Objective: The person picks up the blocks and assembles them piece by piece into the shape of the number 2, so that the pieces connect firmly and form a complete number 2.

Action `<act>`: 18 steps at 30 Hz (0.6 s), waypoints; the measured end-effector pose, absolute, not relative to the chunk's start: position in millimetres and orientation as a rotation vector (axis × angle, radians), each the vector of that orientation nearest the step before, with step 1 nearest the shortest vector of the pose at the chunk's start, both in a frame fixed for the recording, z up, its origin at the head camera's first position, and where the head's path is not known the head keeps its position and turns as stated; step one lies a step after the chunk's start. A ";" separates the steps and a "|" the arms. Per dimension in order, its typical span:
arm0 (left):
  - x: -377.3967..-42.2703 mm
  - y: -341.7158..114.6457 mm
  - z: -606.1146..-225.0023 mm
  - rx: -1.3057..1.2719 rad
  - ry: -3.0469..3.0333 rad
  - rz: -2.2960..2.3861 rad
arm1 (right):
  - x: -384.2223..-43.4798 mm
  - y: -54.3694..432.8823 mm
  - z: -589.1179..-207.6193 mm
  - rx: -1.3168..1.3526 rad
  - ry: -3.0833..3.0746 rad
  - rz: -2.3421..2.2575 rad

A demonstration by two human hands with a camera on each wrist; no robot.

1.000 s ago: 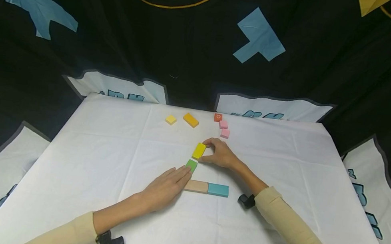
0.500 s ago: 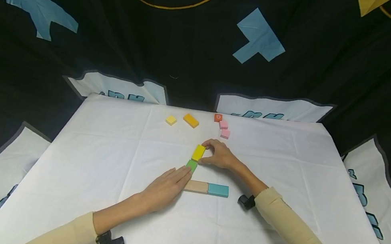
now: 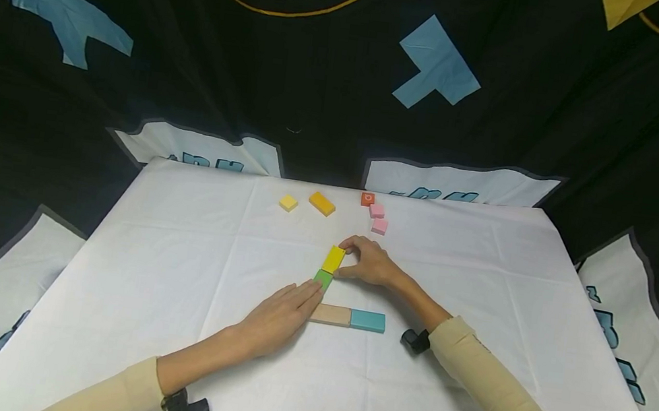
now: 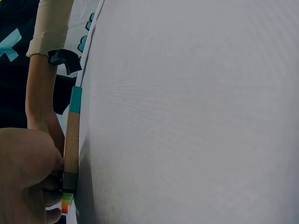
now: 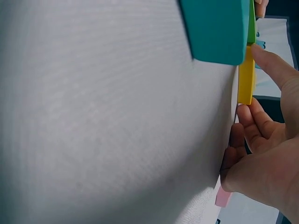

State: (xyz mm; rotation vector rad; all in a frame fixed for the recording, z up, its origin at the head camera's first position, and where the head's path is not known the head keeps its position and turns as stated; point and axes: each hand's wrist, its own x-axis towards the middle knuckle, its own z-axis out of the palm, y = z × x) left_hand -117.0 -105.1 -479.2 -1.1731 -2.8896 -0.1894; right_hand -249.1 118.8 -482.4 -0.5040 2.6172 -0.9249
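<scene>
White tablecloth [image 3: 163, 268] supports a yellow rectangular block [image 3: 333, 259], pinched by the right hand [image 3: 373, 263] and already abutting a green block [image 3: 324, 277] partly under the straight-fingered left hand [image 3: 282, 315], near a tan wooden block [image 3: 332, 314] touching a teal block [image 3: 368, 321], while five small coloured blocks [image 3: 321, 203] beyond appear unplaced.

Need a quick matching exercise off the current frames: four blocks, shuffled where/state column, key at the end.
1. bright yellow block
2. green block
3. teal block
4. red block

A. end to end with the tan block
B. held by the right hand
C. beside a pink block
D. partly hidden by the left hand in the head view

Pairs: 1-B, 2-D, 3-A, 4-C
</scene>
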 end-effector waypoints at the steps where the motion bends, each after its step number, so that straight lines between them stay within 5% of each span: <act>1: -117.0 -105.2 -479.4 -1.173 -2.889 -0.189 | -248.8 118.7 -482.2 -0.503 2.617 -0.924; 18: -117.4 -105.6 -479.5 -1.183 -2.886 -0.206 | -246.5 117.7 -479.9 -0.495 2.615 -0.925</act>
